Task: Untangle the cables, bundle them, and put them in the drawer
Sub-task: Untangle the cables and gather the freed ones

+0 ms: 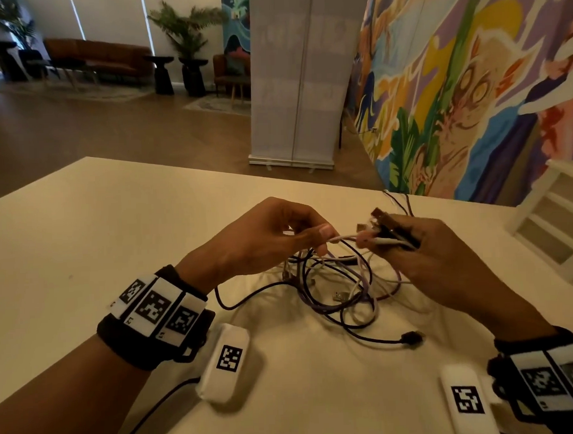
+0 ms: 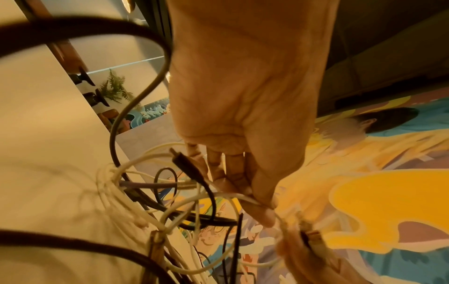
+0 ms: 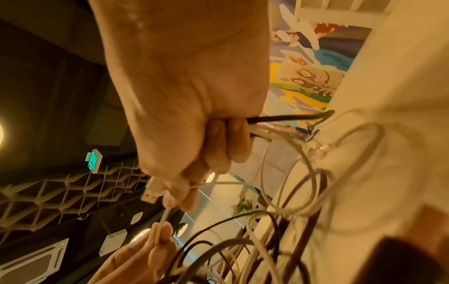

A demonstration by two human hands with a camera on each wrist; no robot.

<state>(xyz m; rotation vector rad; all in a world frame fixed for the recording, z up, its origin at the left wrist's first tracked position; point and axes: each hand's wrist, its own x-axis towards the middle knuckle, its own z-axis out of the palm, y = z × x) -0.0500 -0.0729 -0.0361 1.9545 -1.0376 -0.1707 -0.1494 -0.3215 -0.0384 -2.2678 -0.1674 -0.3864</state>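
At the centre of the head view, both hands are raised just above a cream-white bench (image 1: pixel 123 222) and joined by one thin white cable (image 1: pixel 346 237). The left hand (image 1: pixel 263 240), left of centre, pinches that cable between thumb and forefinger with the other fingers curled loosely beneath; the left wrist view shows the same pinch, the cable running out past the fingertips (image 2: pixel 264 205) toward the lower right of the frame. The right hand (image 1: pixel 442 260), right of centre, is closed around a cluster of cable ends: several dark plugs (image 1: pixel 389 224) stick up past its knuckles, and the white cable's connector passes through its grip. In the right wrist view a pale USB plug (image 3: pixel 152 192) pokes out beside the thumb while a black cord (image 3: pixel 286 118) leaves the fist toward the right edge.

Below and between the hands, a tangled heap of black, purple and white cables (image 1: pixel 339 293) lies on the bench, its upper loops lifted toward the fingers. One black strand trails to the lower right of the heap and ends in a dark connector (image 1: pixel 413 337) lying flat; a small silver USB plug (image 1: pixel 339 295) sits inside the tangle.

At the right edge of the head view stands a white wooden drawer unit (image 1: pixel 558 226), well apart from the cables. A colourful painted mural (image 1: pixel 468 80) fills the upper right, and a white roll-up banner (image 1: pixel 306 76) stands at top centre.
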